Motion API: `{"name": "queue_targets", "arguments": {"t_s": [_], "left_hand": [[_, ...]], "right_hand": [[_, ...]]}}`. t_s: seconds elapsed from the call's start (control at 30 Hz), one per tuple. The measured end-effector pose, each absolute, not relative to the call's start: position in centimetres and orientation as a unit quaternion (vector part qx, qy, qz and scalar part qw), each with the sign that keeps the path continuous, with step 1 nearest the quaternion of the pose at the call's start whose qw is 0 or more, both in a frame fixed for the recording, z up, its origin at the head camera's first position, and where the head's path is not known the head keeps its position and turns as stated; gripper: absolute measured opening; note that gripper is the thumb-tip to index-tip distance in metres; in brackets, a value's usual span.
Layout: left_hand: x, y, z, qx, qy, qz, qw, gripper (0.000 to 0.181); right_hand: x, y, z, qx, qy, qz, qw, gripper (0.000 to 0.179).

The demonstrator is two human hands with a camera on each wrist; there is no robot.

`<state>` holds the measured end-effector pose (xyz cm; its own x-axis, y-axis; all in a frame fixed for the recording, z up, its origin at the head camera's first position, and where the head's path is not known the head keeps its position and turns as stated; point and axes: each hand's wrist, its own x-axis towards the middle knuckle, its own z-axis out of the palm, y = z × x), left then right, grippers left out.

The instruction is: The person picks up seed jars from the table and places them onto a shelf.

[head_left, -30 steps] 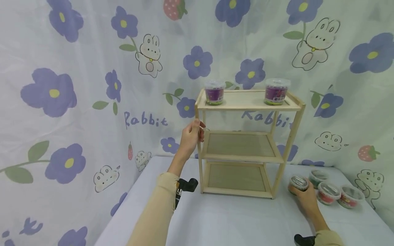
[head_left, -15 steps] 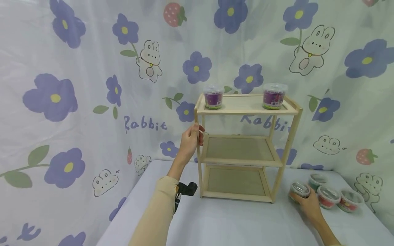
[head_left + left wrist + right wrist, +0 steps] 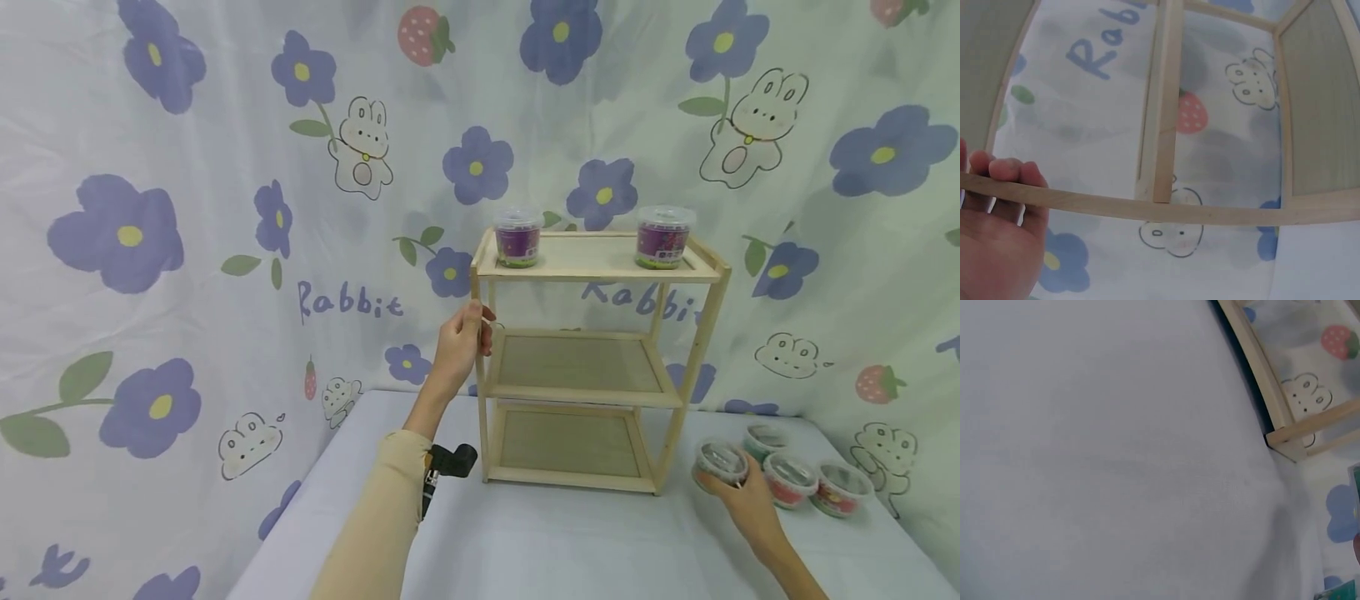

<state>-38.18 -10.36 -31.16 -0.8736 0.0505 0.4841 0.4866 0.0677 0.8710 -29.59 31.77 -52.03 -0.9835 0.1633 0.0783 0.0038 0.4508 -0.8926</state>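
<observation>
A three-tier wooden shelf rack (image 3: 600,392) stands on the table. My left hand (image 3: 459,346) grips its front left post just below the top tier; in the left wrist view the fingers (image 3: 1007,169) curl round the post (image 3: 1104,203). At the right, my right hand (image 3: 756,508) holds a small round plastic tub (image 3: 722,458) with a clear lid, thumb and fingers on its sides. The tub tilts slightly and appears close over the cloth. Only a sliver of a fingertip (image 3: 1357,545) shows at the edge of the right wrist view.
Two purple-labelled tubs, one at the left (image 3: 517,240) and one at the right (image 3: 663,240), stand on the top tier. Beside my right hand sit a green tub (image 3: 765,440) and two red-labelled tubs (image 3: 789,483) (image 3: 842,492). A rabbit-print curtain (image 3: 225,208) hangs behind the white-covered table (image 3: 540,542).
My right hand has shifted the tub a little left and up, away from the other tubs. The left hand keeps its grip on the post. The head view has moved slightly.
</observation>
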Motion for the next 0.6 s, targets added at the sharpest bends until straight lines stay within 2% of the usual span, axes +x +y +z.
{"name": "queue_targets", "arguments": {"t_s": [0.23,0.4,0.6], "left_hand": [[-38.1,-10.2,-31.0,-0.193,-0.714,-0.654,0.162,0.045],[-38.2,-10.2,-30.8,-0.191,-0.718,-0.648,0.166,0.046],[-38.0,-10.5,-31.0,-0.192,-0.718,-0.649,0.162,0.045]], "right_hand": [[-27.4,31.8,-51.3,-0.055,-0.858,0.506,0.071,0.091],[-26.3,30.2,-49.9,-0.015,-0.847,0.525,0.079,0.079],[-25.7,27.6,-48.3,-0.001,-0.832,0.553,0.043,0.082]]}}
